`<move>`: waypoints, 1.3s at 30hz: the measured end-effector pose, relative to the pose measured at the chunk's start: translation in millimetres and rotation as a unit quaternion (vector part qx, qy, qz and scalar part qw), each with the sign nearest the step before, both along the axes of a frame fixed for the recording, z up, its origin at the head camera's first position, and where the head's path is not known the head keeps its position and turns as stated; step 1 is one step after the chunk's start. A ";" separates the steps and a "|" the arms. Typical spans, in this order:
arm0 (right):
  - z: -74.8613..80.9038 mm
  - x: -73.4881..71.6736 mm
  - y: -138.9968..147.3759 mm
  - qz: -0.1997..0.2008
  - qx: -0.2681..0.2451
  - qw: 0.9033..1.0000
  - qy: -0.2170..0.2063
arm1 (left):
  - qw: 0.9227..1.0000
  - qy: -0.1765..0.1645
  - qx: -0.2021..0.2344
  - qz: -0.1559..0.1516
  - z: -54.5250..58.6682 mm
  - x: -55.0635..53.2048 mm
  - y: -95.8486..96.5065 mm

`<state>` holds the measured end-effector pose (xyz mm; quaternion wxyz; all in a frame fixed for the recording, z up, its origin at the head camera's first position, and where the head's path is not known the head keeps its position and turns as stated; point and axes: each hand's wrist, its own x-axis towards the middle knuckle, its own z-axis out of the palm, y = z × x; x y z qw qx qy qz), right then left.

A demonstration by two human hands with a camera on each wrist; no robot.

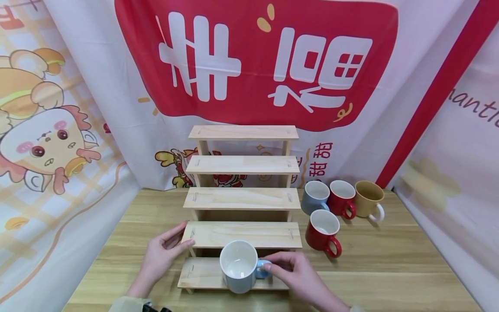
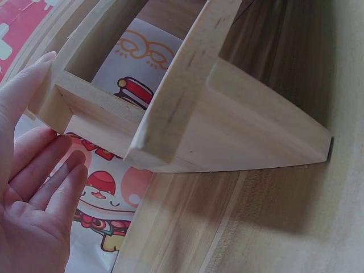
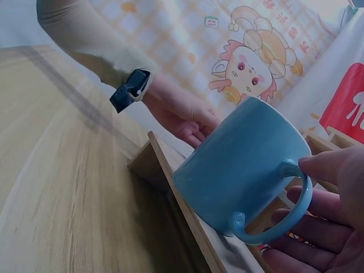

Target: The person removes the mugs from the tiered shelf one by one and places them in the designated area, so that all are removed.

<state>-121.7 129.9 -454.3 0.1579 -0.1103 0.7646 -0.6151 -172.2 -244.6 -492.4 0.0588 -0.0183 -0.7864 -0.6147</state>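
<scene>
A light blue mug (image 1: 238,271) with a white inside stands over the lowest step of a wooden stepped shelf (image 1: 206,273). My right hand (image 1: 294,273) pinches its handle between thumb and fingers, from the right. In the right wrist view the mug (image 3: 242,165) has its base right at the step's front edge, and the thumb lies on top of the handle. My left hand (image 1: 160,255) holds the left end of the second step, its thumb at the front corner. The left wrist view shows this hand (image 2: 40,187) with fingers by the end of the plank.
Right of the shelf stand a blue-grey mug (image 1: 308,203), a red mug (image 1: 336,203) and a tan mug (image 1: 364,203) with a white handle. Another red mug (image 1: 319,236) stands nearer. Printed cloth (image 1: 257,104) hangs behind the wooden table (image 1: 390,268).
</scene>
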 end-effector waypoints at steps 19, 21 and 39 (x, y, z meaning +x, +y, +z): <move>-3.9 0.1 -3.3 0.003 -0.026 1.000 -0.002 | 1.000 -0.002 0.003 0.000 0.9 1.1 0.2; -3.8 -0.5 -3.0 0.008 -0.029 1.000 0.001 | 1.000 -0.001 0.004 -0.001 0.4 0.5 0.0; -17.2 1.1 8.0 0.022 -0.093 0.995 -0.038 | 1.000 -0.010 -0.001 -0.002 1.6 1.6 0.0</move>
